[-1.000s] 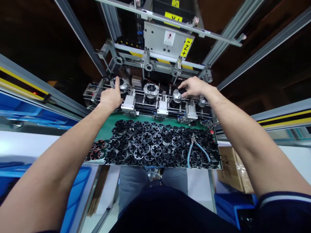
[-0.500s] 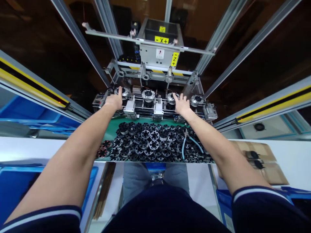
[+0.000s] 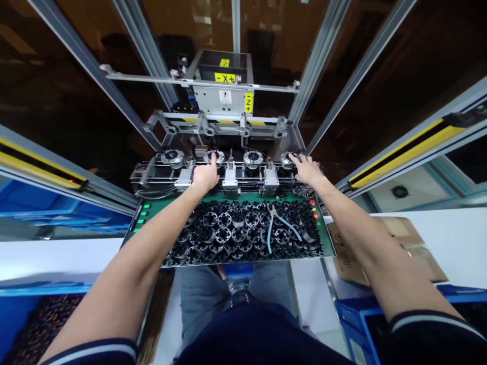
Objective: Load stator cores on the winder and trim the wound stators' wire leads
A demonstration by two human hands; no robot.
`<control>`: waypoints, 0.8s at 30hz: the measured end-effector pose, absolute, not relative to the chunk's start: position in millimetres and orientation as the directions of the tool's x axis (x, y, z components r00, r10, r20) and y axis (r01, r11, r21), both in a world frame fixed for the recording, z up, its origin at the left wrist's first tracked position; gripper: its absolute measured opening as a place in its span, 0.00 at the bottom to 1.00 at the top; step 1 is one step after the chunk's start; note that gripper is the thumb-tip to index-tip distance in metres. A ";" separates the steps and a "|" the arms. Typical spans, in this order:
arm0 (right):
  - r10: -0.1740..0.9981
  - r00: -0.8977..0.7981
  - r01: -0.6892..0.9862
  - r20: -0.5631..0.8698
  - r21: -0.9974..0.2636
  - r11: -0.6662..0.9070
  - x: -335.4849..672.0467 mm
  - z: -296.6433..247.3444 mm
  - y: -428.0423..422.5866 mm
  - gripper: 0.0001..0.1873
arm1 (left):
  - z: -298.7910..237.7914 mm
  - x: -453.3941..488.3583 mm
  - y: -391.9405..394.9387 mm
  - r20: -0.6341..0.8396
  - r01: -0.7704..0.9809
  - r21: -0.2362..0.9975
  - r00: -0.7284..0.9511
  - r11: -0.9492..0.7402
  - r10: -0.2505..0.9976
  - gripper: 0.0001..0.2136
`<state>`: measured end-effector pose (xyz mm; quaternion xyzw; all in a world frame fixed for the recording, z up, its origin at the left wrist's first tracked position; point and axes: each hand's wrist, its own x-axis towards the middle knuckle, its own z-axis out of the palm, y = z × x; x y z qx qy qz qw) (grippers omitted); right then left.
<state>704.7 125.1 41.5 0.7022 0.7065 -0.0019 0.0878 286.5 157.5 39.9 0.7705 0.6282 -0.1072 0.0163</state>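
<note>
My left hand (image 3: 205, 176) reaches to the second round holder from the left, its index finger stretched onto the black ring-shaped part (image 3: 216, 153) there. The other fingers look curled and hold nothing I can see. On the far right holder, my right hand (image 3: 309, 170) rests its fingertips at the ring part (image 3: 288, 159), fingers apart. Between the hands another holder carries a dark toothed ring (image 3: 253, 158); one more ring (image 3: 172, 157) sits in the far left holder. Nearer me lie many black and silver rings (image 3: 239, 234), with blue-handled cutting pliers (image 3: 271, 228) on top.
Behind the holders stands the machine head (image 3: 222, 101) with a cross bar (image 3: 152, 79). Yellow-black strips (image 3: 399, 152) flank both sides on metal posts. The green panel (image 3: 327, 238) has lit buttons. At right are cardboard (image 3: 346, 253) and a blue bin (image 3: 352, 317).
My left hand has gone from the far left holder to the second one. My right hand has shifted from the third holder to the fourth. The head view has turned right.
</note>
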 end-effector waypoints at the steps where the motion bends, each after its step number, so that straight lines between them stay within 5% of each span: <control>1: 0.993 -0.006 0.992 -0.116 0.123 0.020 708.1 34.3 126.3 0.60 | 35.1 283.6 159.6 -0.180 0.971 -0.121 0.182 -0.206 0.967 0.49; 10: 0.998 0.040 0.996 0.050 0.079 -0.044 713.3 -12.9 135.2 0.54 | 23.4 280.2 177.1 -0.225 0.977 -0.154 0.113 -0.149 0.968 0.53; 15: 0.993 0.093 0.996 -0.073 0.020 -0.092 704.7 9.4 140.1 0.60 | 44.9 286.5 176.0 -0.269 0.980 -0.102 0.138 -0.170 0.953 0.53; 18: 0.997 0.031 0.998 -0.066 -0.052 -0.034 715.3 30.1 116.0 0.63 | 70.9 254.4 151.2 -0.275 0.953 0.145 0.298 -0.267 0.914 0.54; 20: 0.990 -0.059 0.968 0.126 -0.235 0.088 730.7 29.0 75.3 0.57 | 82.2 205.3 115.0 -0.145 0.856 0.420 0.390 -0.301 0.909 0.54; 22: 0.981 -0.039 0.949 0.188 -0.301 0.095 747.6 10.7 16.2 0.52 | 82.2 139.6 63.5 0.042 0.759 0.589 0.316 -0.279 0.948 0.49; 24: 0.975 0.142 0.900 0.173 -0.432 -0.054 760.3 -20.5 -52.5 0.53 | 69.4 71.1 3.7 0.120 0.775 0.610 0.117 -0.166 0.986 0.43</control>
